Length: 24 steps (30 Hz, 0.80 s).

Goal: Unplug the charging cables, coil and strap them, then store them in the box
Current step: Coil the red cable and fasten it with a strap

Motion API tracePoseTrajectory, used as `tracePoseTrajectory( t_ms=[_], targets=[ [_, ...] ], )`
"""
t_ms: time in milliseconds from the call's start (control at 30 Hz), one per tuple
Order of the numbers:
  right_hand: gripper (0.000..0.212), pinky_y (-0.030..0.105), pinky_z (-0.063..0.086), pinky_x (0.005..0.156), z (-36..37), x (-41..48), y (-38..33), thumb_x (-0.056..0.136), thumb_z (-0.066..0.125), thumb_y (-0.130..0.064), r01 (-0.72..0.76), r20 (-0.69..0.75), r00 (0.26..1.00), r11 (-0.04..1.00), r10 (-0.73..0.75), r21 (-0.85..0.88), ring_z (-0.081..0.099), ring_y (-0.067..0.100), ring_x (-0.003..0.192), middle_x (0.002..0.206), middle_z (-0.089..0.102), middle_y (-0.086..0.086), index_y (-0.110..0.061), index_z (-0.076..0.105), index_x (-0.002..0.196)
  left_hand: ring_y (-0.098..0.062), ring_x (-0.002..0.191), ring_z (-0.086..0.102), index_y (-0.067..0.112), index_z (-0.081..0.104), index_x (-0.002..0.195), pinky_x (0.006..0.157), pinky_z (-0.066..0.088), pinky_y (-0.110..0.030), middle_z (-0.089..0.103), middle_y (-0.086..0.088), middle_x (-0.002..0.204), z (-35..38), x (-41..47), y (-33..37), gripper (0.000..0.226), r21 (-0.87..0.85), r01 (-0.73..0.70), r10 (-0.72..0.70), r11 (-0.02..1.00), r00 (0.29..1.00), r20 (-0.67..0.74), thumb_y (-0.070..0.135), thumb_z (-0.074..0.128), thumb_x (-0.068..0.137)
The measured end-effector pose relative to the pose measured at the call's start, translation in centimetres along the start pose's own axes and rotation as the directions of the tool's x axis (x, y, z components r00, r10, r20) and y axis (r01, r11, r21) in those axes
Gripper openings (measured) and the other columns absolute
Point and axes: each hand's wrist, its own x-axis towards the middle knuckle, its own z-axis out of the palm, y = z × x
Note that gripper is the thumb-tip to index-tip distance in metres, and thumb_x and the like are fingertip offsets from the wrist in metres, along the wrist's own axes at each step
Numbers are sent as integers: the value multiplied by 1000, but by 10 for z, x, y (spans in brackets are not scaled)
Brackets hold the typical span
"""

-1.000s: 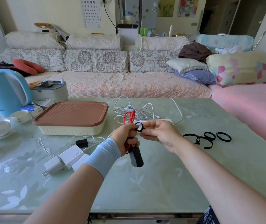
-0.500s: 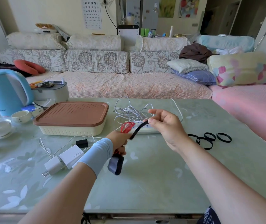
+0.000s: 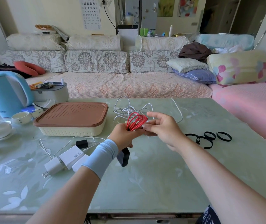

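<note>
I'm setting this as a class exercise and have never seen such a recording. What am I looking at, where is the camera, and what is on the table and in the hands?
No machine here: a person works with two bare hands, and the one wide-angle camera sits on their head, looking forward and down. The left hand grips a coil of red cable, with a black strap hanging below it. The right hand touches the coil; whether it pinches anything is unclear. On the green table lie a box with a brown lid, white chargers, tangled white cables, spare black straps and a blue kettle.
</note>
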Motion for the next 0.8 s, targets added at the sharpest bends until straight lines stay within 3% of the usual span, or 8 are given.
tracePoseTrajectory(
  t_ms=[67,233,333,400,500,633,700,800],
  targets=[
    [52,24,53,57,-2,0,-1,82,71,8,-25,14,1000,1000,25,13,65,14,55,71,71,3,-8,54,129,-14,38,39,25,65,68,58,55,-33,41,5,41,1,1,-3,18,12,14,-15,1000,1000,12,30,73,83],
    [31,25,51,69,-7,-2,1,87,70,-4,-93,124,989,992,83,80,71,15,82,90,74,1,-12,65,116,-12,36,19,20,53,78,52,36,-25,23,5,49,2,-2,-2,17,-477,145,-58,867,980,191,17,59,94],
    [25,21,50,72,-2,-5,5,87,70,-7,-80,227,970,995,90,-51,70,13,93,95,75,-1,-20,70,108,-9,35,17,18,54,91,52,33,-25,21,9,47,6,-1,-2,7,-548,222,-73,807,957,280,23,55,96],
    [22,15,45,67,2,-5,6,85,74,-11,-40,200,977,983,76,-180,67,7,84,89,74,-3,-22,73,105,-9,36,18,15,58,106,51,35,-23,23,6,54,8,-1,-2,15,-548,279,-119,789,944,309,25,56,96],
    [7,13,41,60,2,-3,8,82,77,-13,-25,126,990,968,58,-251,57,5,65,70,67,-3,-20,78,85,-9,36,19,14,62,95,53,35,-22,24,6,54,9,-4,-1,13,-546,338,-184,766,930,318,27,58,94],
    [8,27,52,78,-4,3,13,86,73,-6,-45,31,998,979,52,-197,61,12,72,74,70,1,-13,72,80,-11,39,21,18,51,87,55,41,-26,23,8,52,2,1,-1,21,-573,393,-257,719,916,306,35,63,91],
    [7,33,53,76,-7,6,14,88,70,-3,-39,-43,999,983,32,-179,60,18,71,76,68,6,-9,70,84,-14,42,27,12,53,89,60,42,-29,29,5,58,-7,5,-2,29,-594,474,-283,650,876,390,41,51,91],
    [14,27,52,61,-8,7,11,92,61,1,3,-100,995,991,-17,-134,53,13,53,68,59,5,-8,68,84,-17,46,36,6,51,102,69,43,-35,39,0,62,-11,7,-5,27,-599,483,-250,639,867,432,26,34,96]
  ],
)
